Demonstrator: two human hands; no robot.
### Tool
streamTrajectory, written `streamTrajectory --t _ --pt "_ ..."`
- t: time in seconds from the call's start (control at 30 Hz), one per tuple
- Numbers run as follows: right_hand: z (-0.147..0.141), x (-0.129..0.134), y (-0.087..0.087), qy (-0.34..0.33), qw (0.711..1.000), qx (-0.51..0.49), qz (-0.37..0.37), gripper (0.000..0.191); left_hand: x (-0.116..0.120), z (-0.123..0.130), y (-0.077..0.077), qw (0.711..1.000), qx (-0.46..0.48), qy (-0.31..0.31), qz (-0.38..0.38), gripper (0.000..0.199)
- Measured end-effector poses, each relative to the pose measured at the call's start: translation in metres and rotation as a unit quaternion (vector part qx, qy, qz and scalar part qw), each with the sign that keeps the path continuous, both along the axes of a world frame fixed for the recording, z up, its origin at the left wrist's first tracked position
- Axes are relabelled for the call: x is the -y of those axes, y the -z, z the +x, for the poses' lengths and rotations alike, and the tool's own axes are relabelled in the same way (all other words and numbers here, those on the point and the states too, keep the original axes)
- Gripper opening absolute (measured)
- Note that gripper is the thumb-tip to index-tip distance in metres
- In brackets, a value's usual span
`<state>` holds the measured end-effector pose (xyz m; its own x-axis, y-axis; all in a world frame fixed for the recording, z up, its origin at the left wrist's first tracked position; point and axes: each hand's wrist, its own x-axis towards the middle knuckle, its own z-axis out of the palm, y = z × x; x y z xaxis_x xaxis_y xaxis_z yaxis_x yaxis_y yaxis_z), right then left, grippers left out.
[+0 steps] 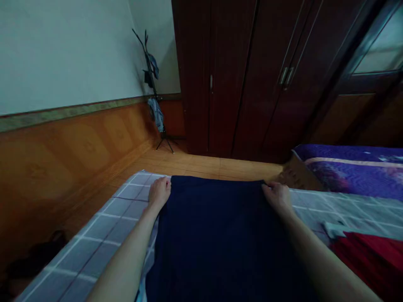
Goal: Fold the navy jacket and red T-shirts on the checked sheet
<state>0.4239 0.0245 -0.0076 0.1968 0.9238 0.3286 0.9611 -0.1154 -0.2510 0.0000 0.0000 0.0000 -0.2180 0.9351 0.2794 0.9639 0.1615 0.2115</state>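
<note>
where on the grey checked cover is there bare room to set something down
The grey checked cover lies bare left of the navy cloth, below the left hand. A second strip runs right of the right hand, beneath the purple quilted bedding. The lower right is crowded by a red cloth.

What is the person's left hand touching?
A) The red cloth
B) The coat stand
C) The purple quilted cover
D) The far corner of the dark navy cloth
D: the left hand sits at the far corner of the dark navy cloth, which lies on a grey checked cover.
</note>
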Motion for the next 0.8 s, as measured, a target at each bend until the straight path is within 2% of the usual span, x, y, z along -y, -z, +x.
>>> streamTrajectory --t 0.07,0.17,0.3,0.43,0.53,0.63,0.7,0.8 --pt "0.0 0.0 0.001 0.001 1.0 0.001 0.001 0.036 0.0 -0.003 0.001 0.999 0.004 -0.035 0.002 0.022" --pt "0.0 -0.001 0.002 0.008 1.0 0.005 0.0 0.035 0.001 -0.005 0.0 1.0 0.008 -0.029 -0.006 0.025" --pt "0.0 -0.004 0.004 0.017 1.0 0.016 -0.007 0.033 0.008 0.0 -0.011 0.997 0.01 0.063 -0.041 0.026" --pt "-0.001 -0.005 0.004 0.02 1.0 0.015 -0.017 0.035 0.038 -0.004 -0.027 0.985 0.02 0.143 -0.091 0.04" --pt "-0.001 -0.005 0.004 0.022 0.999 0.011 -0.025 0.037 0.084 -0.016 -0.042 0.974 0.039 0.184 -0.13 0.037" --pt "-0.003 -0.005 0.003 0.022 0.999 0.001 -0.035 0.038 0.148 -0.028 -0.054 0.961 0.081 0.2 -0.172 0.035" --pt "-0.004 -0.005 0.001 0.025 0.999 -0.008 -0.046 0.039 0.195 -0.032 -0.055 0.951 0.139 0.186 -0.202 0.034" --pt "-0.007 -0.002 -0.007 0.023 0.997 -0.02 -0.07 0.043 0.255 -0.031 -0.046 0.951 0.192 0.132 -0.202 0.031"
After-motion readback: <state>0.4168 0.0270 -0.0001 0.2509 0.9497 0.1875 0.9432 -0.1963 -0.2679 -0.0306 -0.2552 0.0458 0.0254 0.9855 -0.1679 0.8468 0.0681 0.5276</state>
